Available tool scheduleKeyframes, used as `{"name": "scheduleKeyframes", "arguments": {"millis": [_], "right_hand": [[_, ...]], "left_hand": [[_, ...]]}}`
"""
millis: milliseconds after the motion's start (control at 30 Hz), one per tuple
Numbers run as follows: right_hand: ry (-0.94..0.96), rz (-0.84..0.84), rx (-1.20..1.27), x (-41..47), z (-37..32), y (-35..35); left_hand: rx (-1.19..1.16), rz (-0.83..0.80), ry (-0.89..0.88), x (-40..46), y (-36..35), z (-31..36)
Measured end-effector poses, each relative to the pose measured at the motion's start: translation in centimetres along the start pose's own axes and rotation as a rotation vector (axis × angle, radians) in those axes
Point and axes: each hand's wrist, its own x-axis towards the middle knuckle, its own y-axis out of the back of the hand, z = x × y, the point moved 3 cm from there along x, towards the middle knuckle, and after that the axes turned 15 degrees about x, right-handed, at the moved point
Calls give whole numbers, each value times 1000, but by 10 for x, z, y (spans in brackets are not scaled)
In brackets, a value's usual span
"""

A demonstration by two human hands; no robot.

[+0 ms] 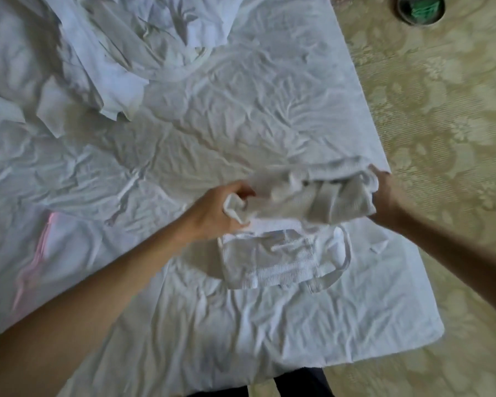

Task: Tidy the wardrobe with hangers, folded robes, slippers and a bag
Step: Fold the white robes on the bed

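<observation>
Rumpled white bed, patterned cream carpet.

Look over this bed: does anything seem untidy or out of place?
Yes. A crumpled heap of white linen lies unfolded at the bed's far left corner, and the sheet is wrinkled all over. The robe held between the left hand and right hand is bunched, not yet flat.
</observation>
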Motion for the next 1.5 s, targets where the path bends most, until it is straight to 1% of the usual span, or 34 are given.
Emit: {"name": "scheduleKeyframes", "arguments": {"millis": [67,167,233,267,333,400,433,467,500,567,600,633,667,700,767,800,833,867,933,1000,1067,1133,1233,1333,1433,1500], "right_hand": [[3,-93,-91,-34,29,-5],[-32,-316,-186,-75,69,-22],[7,-435,-207,-96,86,-35],[18,-474,-229,-104,91,-40],[-2,-504,-229,-114,95,-43],[-84,-490,-145,-117,93,-42],[-151,-499,-54,-116,90,-42],[-252,-511,53,-113,86,-40],[-386,-547,178,-109,82,-38],[-672,-599,440,-98,67,-34],[-766,-591,529,-92,59,-34],[-805,-547,542,-87,55,-36],[-804,-461,470,-82,54,-40],[-758,-338,321,-77,56,-42],[-610,-71,-103,-71,59,-48],[-566,28,-260,-69,60,-52],[-566,88,-357,-67,64,-53],[-610,117,-388,-64,72,-53],[-743,99,-293,-59,83,-52],[-854,37,-91,-61,96,-53],[-942,0,6,-66,105,-55],[-986,-28,-13,-68,113,-54],[-917,-92,16,-62,113,-55],[-855,-170,285,-52,113,-57],[-941,-184,467,-56,109,-66],[-997,-189,606,-60,96,-77]], "left_hand": [[104,-85,-45,-17,-36,-2],[282,-182,-69,-30,-89,-17],[396,-230,-32,-32,-119,-34],[418,-254,-9,-34,-131,-40],[386,-246,61,-37,-146,-47],[208,-138,236,-39,-149,-49],[127,-56,337,-41,-146,-47],[102,41,428,-42,-142,-43],[125,155,507,-42,-136,-37],[155,348,604,-38,-127,-22],[153,411,624,-34,-126,-14],[152,452,641,-30,-128,-9],[153,490,653,-25,-130,-6],[155,528,681,-22,-132,-4],[128,583,790,-19,-132,-7],[82,575,858,-17,-133,-13],[23,534,927,-17,-135,-21],[-43,470,997,-18,-137,-30],[-156,310,1131,-22,-146,-53],[-219,183,1213,-30,-155,-73],[-233,154,1197,-31,-164,-88],[-332,180,1154,-26,-171,-92],[-481,143,1053,-14,-174,-86],[-552,76,983,-7,-173,-81],[-616,69,966,-12,-170,-81],[-728,71,953,-18,-164,-79]]}}
